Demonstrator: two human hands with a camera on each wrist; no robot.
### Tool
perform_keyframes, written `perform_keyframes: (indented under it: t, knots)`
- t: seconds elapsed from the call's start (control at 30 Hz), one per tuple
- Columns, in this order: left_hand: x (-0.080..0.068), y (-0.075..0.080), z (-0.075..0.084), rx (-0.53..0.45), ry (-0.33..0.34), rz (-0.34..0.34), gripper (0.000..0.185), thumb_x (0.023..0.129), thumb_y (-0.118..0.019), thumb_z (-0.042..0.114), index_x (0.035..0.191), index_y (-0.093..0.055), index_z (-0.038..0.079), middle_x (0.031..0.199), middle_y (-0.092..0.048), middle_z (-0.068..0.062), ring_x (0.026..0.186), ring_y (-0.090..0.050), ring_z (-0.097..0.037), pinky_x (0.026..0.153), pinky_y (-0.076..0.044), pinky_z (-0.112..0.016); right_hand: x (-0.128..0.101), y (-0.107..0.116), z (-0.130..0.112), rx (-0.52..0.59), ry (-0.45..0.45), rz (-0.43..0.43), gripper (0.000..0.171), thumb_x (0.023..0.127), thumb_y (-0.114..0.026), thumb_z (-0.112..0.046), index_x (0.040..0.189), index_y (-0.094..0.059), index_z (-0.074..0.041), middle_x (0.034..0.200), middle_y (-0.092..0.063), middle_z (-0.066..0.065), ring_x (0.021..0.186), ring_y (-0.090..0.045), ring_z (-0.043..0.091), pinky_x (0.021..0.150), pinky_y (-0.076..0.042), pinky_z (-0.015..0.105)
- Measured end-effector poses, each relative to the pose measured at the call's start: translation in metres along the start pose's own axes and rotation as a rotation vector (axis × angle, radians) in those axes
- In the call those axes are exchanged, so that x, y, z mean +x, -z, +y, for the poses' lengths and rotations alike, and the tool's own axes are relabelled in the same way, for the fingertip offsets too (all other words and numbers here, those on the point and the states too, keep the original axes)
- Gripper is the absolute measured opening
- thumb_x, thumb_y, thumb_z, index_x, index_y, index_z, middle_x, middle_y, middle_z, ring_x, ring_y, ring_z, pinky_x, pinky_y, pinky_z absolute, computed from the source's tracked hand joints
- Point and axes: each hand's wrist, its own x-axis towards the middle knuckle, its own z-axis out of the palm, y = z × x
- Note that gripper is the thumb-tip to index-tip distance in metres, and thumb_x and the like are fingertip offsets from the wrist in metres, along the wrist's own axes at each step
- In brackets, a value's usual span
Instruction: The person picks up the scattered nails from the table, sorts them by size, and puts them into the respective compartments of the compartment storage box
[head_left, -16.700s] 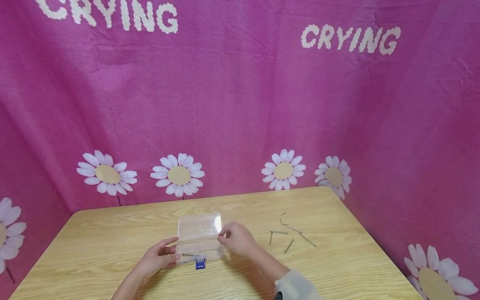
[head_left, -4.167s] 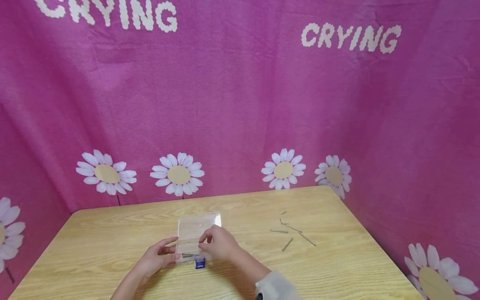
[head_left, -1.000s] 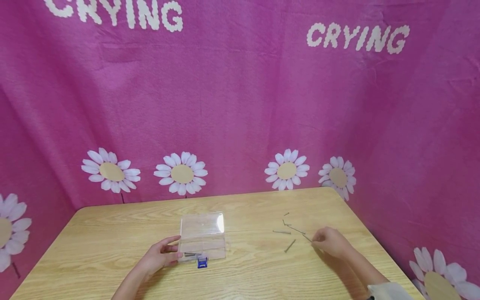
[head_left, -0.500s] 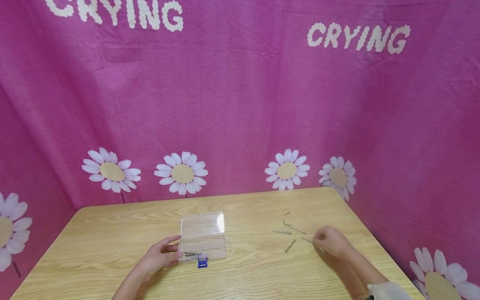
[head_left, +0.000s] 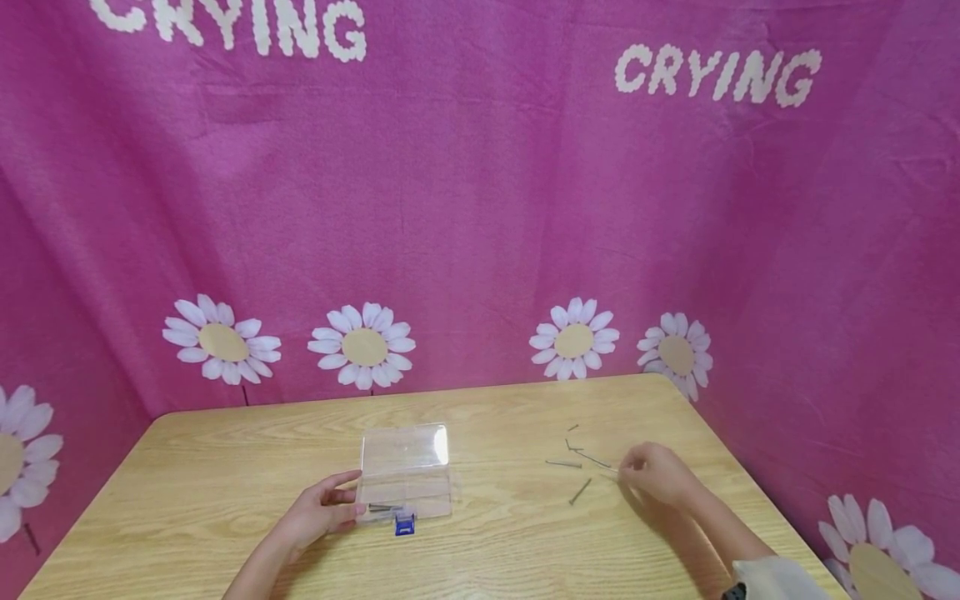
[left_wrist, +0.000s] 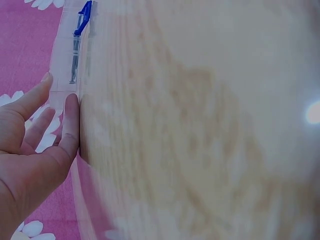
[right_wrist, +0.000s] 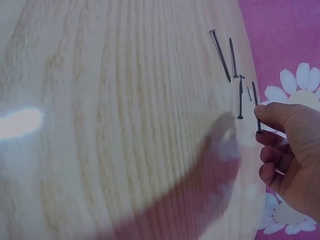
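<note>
Two hands work at a wooden table (head_left: 225, 475), one at each group of things. In the head view, lower centre, the left hand (head_left: 315, 512) rests with relaxed, nearly straight fingers against the left side of one clear plastic box (head_left: 406, 471), which stands open with its lid tilted up and a blue latch (head_left: 404, 524) at its near edge. The left wrist view adds what the head view barely shows: nails lying inside the box (left_wrist: 75, 55) at upper left, too blurred to count. At lower right of the head view, the right hand (head_left: 655, 473) has its fingertips closed at one nail (head_left: 609, 469); only the right wrist view shows the pinch plainly, thumb and forefinger gripping that nail (right_wrist: 255, 107) lifted off the wood. Four more loose nails (head_left: 579, 491) lie just left of the hand. Pink cloth (head_left: 480, 208) with white daisies hangs behind.
</note>
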Motion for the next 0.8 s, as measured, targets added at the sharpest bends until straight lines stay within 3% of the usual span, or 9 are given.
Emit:
perform_keyframes:
  t: [0.5, 0.8]
  knots:
    - [0.002, -0.001, 0.002, 0.052, 0.035, 0.059, 0.066, 0.082, -0.07, 0.005, 0.138, -0.037, -0.006, 0.111, -0.052, -0.023, 0.089, -0.056, -0.016, 0.079, -0.057, -0.036, 0.011, -0.003, -0.024, 0.034, 0.058, -0.013, 0.004, 0.082, -0.066, -0.011, 0.081, -0.068, -0.008, 0.078, -0.06, 0.001, 0.075, -0.05, 0.013, 0.069, -0.044, 0.029]
    - [-0.001, -0.001, 0.003, 0.038, 0.017, 0.03, 0.067, 0.083, -0.069, 0.006, 0.138, -0.035, -0.008, 0.113, -0.052, -0.025, 0.088, -0.058, -0.015, 0.08, -0.057, -0.035, 0.016, -0.012, -0.036, 0.071, 0.112, -0.03, 0.007, 0.084, -0.065, -0.013, 0.08, -0.068, -0.008, 0.077, -0.06, 0.0, 0.073, -0.048, 0.011, 0.067, -0.043, 0.026]
